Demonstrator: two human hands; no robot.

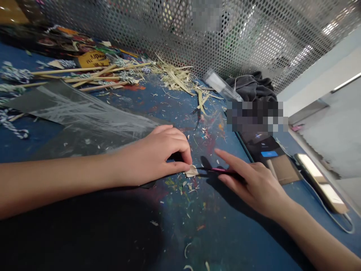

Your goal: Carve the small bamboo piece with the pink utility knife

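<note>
My left hand (166, 152) reaches in from the left, its thumb and forefinger pinched on a small pale, leaf-like piece (192, 171) close to the blue tabletop. Facing it, my right hand (251, 180) holds a slim tool (218, 170) with a pink part and a thin dark end. That dark end points at the pale piece and comes up to its right edge; whether they touch I cannot tell. My right forefinger stretches out above the tool. Under my left forearm lies a grey sheet (93, 116) with whitish scratches.
Thin sticks (96, 77) with twisted cord lie at the back left. Pale shavings (177, 77) are heaped by a perforated metal screen (158, 30). On the right are a dark tablet (254, 141), a cardboard piece (284, 167), a lit device (321, 184) with a cable, and dark cloth (254, 88).
</note>
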